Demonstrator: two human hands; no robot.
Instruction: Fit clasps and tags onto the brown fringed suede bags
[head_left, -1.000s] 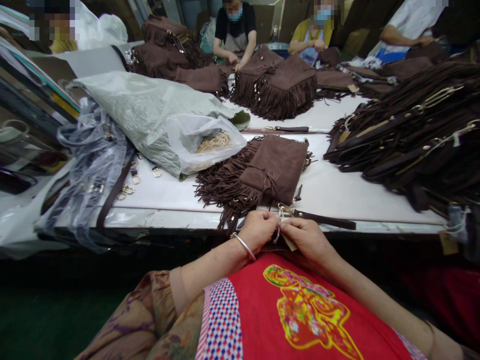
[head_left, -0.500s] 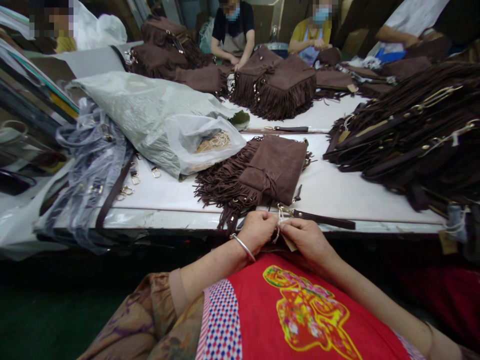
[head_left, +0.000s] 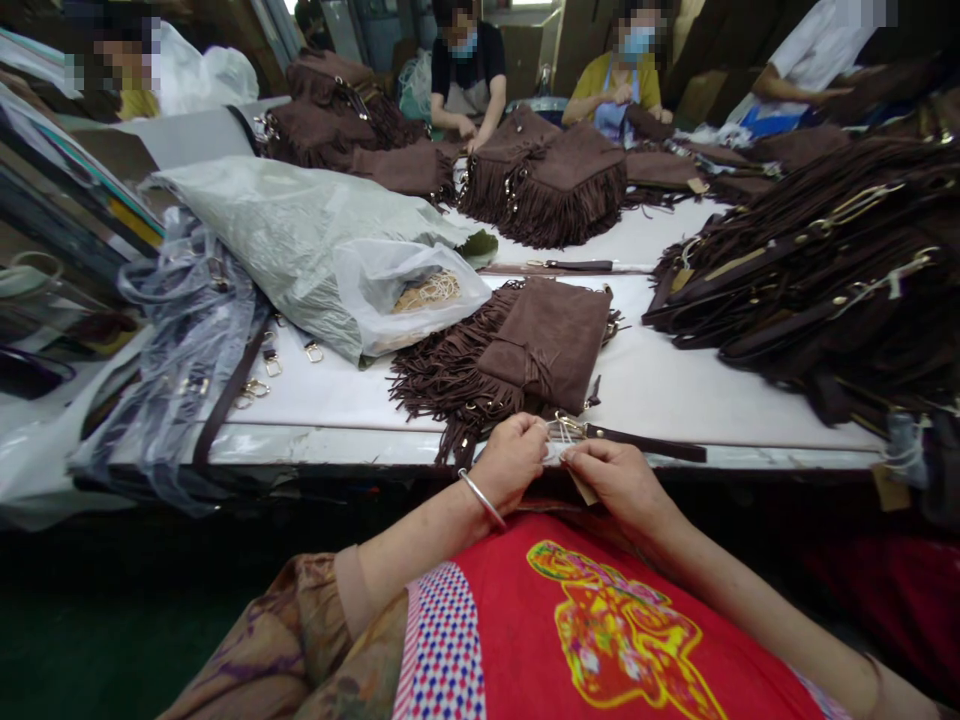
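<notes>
Fringed bag (head_left: 559, 335), center: brown, matt, suede-like. Strap (head_left: 649, 444) right of it: smooth dark leather look, faint sheen; clasp (head_left: 568, 424) at its end, shiny gold-tone metal. White string (head_left: 561, 437): thin, matt. Tag (head_left: 582, 487): plain brown, card-like. Big sack (head_left: 300, 225), left of center: crinkled plastic, dull gloss; small bag (head_left: 364, 290) against it (thinner, by the look) translucent plastic film. Wrapping (head_left: 202, 345), far left: clear glossy plastic. Tabletop (head_left: 690, 385): pale, smooth, glossier along the front edge. Bangle (head_left: 482, 498), lower center: polished silvery metal. Apron (head_left: 517, 640), bottom: smooth red cloth.
</notes>
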